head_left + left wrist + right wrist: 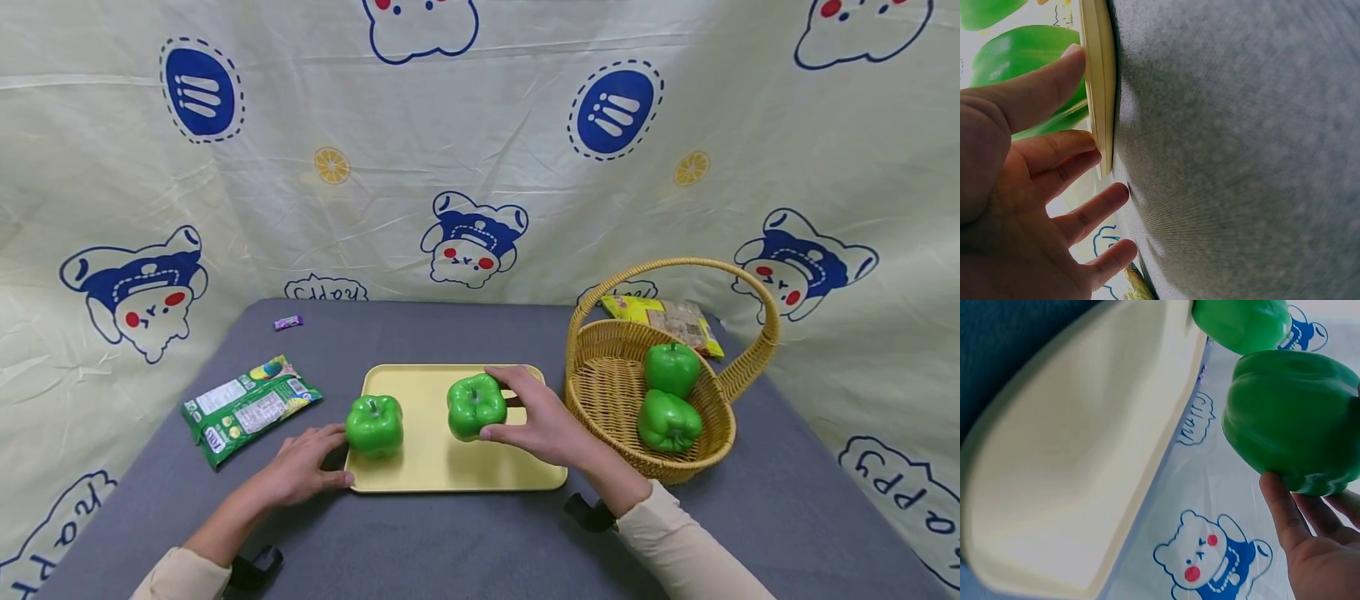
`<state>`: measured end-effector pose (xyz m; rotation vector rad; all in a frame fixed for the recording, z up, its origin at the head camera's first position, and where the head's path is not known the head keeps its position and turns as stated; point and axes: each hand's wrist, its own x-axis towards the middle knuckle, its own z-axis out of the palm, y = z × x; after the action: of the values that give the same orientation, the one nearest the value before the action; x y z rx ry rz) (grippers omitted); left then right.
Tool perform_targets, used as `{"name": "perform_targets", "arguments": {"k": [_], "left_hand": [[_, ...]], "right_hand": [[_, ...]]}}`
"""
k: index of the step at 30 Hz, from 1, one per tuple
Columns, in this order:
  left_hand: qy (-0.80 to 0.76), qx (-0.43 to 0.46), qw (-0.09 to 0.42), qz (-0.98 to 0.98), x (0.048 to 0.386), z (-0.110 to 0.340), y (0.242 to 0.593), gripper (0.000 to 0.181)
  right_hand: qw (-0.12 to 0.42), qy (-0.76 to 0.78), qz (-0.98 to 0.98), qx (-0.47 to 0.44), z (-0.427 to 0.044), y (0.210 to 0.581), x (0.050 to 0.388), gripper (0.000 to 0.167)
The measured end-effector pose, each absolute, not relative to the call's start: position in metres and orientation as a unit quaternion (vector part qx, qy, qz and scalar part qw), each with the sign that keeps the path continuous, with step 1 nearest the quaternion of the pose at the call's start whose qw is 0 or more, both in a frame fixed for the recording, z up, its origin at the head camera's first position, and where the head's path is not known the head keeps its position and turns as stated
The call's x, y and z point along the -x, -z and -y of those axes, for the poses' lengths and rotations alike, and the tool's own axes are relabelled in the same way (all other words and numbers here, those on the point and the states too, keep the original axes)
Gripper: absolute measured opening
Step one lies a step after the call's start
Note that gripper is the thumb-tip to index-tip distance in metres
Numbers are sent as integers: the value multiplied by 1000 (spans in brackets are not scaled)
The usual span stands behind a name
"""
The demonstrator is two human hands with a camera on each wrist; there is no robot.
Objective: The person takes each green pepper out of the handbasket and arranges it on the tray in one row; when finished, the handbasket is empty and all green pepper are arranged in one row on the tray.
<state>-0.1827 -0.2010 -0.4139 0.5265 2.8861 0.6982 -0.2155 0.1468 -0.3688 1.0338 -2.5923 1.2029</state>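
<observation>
My right hand [543, 421] grips a green bell pepper [477, 407] between thumb and fingers, above the yellow tray [442, 475]; in the right wrist view the pepper [1294, 419] hangs clear of the tray [1079, 456]. Another green pepper [374, 426] stands at the tray's left end. Beside that end is my left hand [303, 468], thumb and fingertips at the tray's edge. The left wrist view shows the left hand [1041, 169] with its fingers spread and extended, some at the tray's rim [1102, 94], holding nothing.
A wicker basket [607, 392] with a tall handle stands right of the tray, holding two green peppers [671, 369]. Behind it lies a yellow snack bag [686, 323]. A green packet [251, 408] lies on the left, a small purple wrapper [288, 322] at the back left.
</observation>
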Motion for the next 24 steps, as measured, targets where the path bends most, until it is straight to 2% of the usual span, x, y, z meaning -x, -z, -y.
{"name": "perform_targets", "arguments": {"k": [24], "left_hand": [[-228,-176,61,-956,181,201,415,63]], "right_hand": [[5,-434,849,-303,-101,398,226,75]]}}
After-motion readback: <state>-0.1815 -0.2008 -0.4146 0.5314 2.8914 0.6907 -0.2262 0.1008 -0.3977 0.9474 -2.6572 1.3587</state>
